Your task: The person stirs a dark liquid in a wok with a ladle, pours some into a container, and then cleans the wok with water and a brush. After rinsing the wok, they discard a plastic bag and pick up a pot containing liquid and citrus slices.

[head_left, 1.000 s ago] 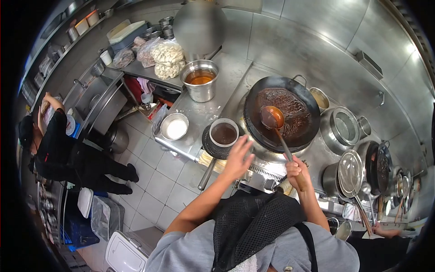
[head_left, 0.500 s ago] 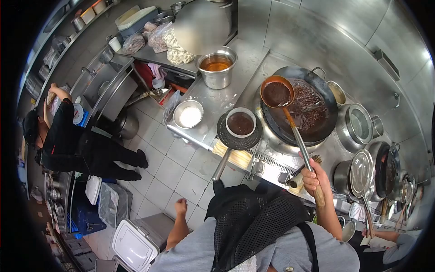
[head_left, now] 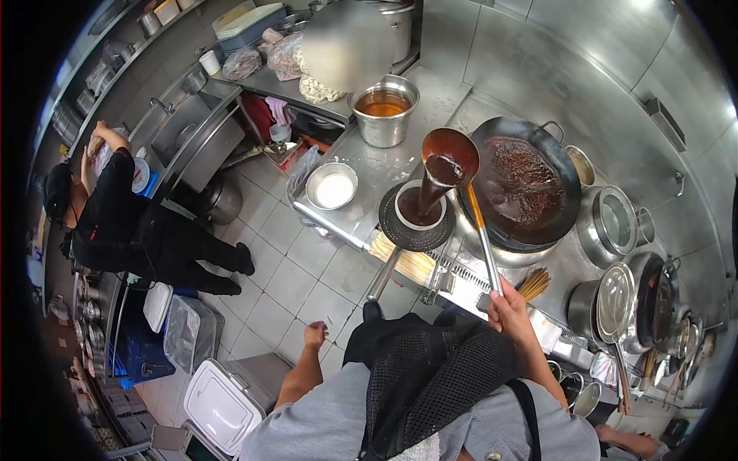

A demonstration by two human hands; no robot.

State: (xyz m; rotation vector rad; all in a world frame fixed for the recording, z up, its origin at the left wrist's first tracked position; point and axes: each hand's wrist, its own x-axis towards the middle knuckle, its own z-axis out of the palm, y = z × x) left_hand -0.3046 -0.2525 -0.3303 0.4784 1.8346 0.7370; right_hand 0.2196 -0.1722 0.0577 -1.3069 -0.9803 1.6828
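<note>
My right hand [head_left: 507,303] is closed around the handle of a long ladle [head_left: 455,150]. The ladle is tilted, and dark brown sauce [head_left: 435,184] runs from it into a white bowl [head_left: 413,223]. Under the bowl lies a round perforated strainer [head_left: 393,230] whose metal handle points toward me. Right of the ladle, a black wok [head_left: 565,203] holds more of the dark, bubbly sauce. My left hand [head_left: 315,335] hangs low over the tiled floor, fingers curled, with nothing visible in it.
On the steel counter stand a metal pot of amber liquid [head_left: 383,127] and a bowl of white contents [head_left: 332,187]. Nested pots [head_left: 603,223] and a mesh strainer [head_left: 616,303] are on the right. A person in black [head_left: 131,230] works at the left; another person's arm [head_left: 630,439] shows lower right.
The ladle has moved left from over the wok to above the white bowl and tipped, so sauce now pours out. My right hand went left and slightly down with it.
</note>
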